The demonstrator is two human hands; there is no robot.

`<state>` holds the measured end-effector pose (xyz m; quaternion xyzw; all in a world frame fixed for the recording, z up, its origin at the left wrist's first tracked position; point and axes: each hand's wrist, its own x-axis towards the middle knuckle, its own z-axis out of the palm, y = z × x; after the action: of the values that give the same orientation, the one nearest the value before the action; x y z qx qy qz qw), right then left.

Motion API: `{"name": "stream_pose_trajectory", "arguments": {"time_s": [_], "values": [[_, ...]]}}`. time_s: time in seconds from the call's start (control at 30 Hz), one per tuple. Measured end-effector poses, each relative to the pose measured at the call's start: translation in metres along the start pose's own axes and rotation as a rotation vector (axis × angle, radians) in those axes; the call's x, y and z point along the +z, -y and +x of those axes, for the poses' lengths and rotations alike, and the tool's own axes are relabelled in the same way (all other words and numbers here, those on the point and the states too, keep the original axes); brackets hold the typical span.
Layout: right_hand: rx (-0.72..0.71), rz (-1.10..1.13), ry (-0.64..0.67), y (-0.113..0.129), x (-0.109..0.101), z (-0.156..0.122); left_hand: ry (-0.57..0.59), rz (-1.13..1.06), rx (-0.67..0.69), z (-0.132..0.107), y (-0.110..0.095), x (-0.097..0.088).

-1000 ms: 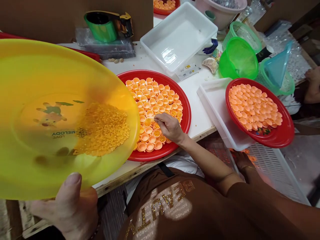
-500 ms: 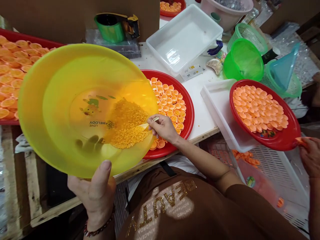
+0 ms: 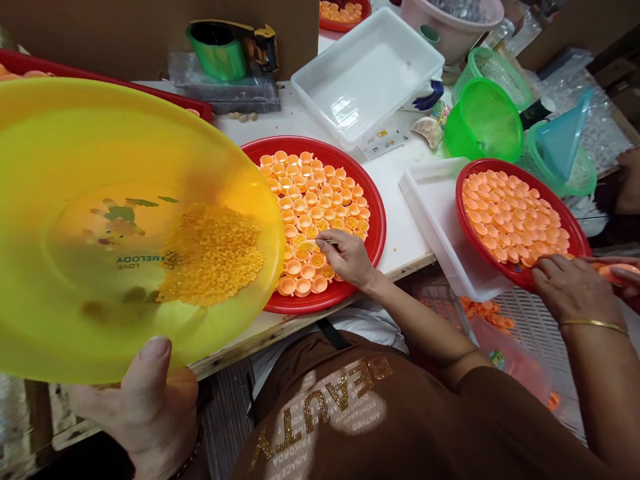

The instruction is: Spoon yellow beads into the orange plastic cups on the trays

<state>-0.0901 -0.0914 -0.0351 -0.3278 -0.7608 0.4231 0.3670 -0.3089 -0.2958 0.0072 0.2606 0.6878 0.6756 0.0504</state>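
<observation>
White desk point(image 3: 400, 200) runs across the scene, crowded from edge to edge. At its left edge, lifted and tilted above the surface, is a translucent yellow bowl point(image 3: 75, 167). The left hand point(image 3: 145, 407) grips it from below at the near rim, thumb pressed flat on the inside. A heap of yellow pellets point(image 3: 213, 253) lies against the bowl's right side. Behind it, at the back edge, a green tape dispenser point(image 3: 230, 47) sits on its side. Near the middle of the front edge lies a round red tray point(image 3: 373, 207) packed with small orange cups point(image 3: 310, 193), a few in the near rows holding pellets. The right hand point(image 3: 347, 257) hovers over those rows with fingertips pinched together; what they pinch is too small to tell. Beyond the tray stands an empty white tub point(image 3: 370, 73). Toward the right edge a shallow white tray point(image 3: 430, 200) carries a red plate point(image 3: 570, 223) of orange caps point(image 3: 510, 217). Behind it are a green colander point(image 3: 483, 120) and a blue funnel point(image 3: 563, 137). A co-worker's hand point(image 3: 575, 287) with a gold bangle rests on that plate's near rim
</observation>
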Motion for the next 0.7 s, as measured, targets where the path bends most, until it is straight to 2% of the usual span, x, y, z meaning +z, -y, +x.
{"name": "stream_pose_trajectory", "arguments": {"time_s": [0.07, 0.13, 0.27, 0.4, 0.5, 0.6, 0.7], "values": [[-0.172, -0.102, -0.013, 0.002, 0.0, -0.001, -0.016, -0.05, -0.016, -0.001, -0.003, 0.002], [-0.193, -0.113, -0.056, 0.006, 0.0, -0.001, -0.019, -0.074, -0.03, -0.003, -0.009, 0.005], [0.001, 0.004, -0.069, 0.018, 0.01, 0.007, 0.011, -0.018, -0.052, -0.012, -0.019, 0.01], [0.065, 0.059, 0.065, 0.025, 0.035, 0.013, 0.034, -0.003, -0.113, -0.023, -0.025, 0.014], [0.28, 0.246, 0.185, 0.027, 0.05, 0.012, 0.03, 0.009, -0.137, -0.029, -0.03, 0.018], [0.495, 0.461, 0.191, 0.026, 0.05, 0.01, 0.015, 0.021, -0.143, -0.033, -0.032, 0.018], [0.528, 0.559, 0.136, 0.023, 0.036, 0.01, -0.002, -0.014, -0.147, -0.034, -0.028, 0.01]]}}
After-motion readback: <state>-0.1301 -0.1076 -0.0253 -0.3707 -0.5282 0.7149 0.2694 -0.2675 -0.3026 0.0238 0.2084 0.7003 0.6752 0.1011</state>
